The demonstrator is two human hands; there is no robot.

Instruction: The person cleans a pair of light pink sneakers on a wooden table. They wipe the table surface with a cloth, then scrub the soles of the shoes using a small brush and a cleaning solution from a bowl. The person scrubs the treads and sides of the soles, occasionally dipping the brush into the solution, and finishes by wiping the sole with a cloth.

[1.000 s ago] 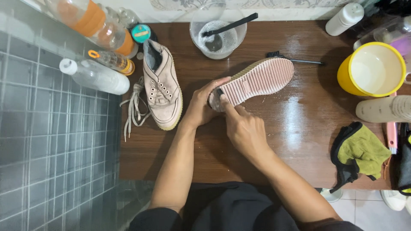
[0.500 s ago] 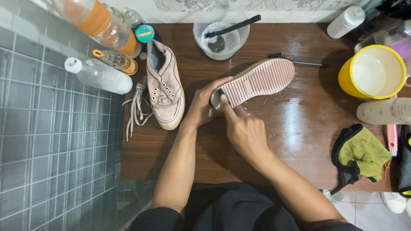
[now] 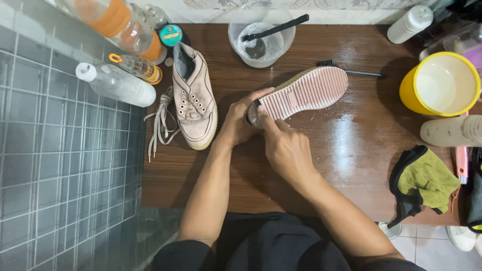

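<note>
A shoe lies turned over on the brown wooden table, its pink ribbed sole facing up. My left hand grips the shoe's near end from the left. My right hand presses on the same end, its fingers closed around a small dark thing that I cannot make out. A second beige shoe lies upright to the left, unlaced, with loose laces beside it.
A clear bowl of foamy water with a black brush stands at the back. A thin brush, a yellow tub, a white bottle, a green-black cloth and plastic bottles surround the shoes. Grey tiles lie left.
Both hands stay on the overturned shoe's near end with only slight shifts. The view has moved a little.
</note>
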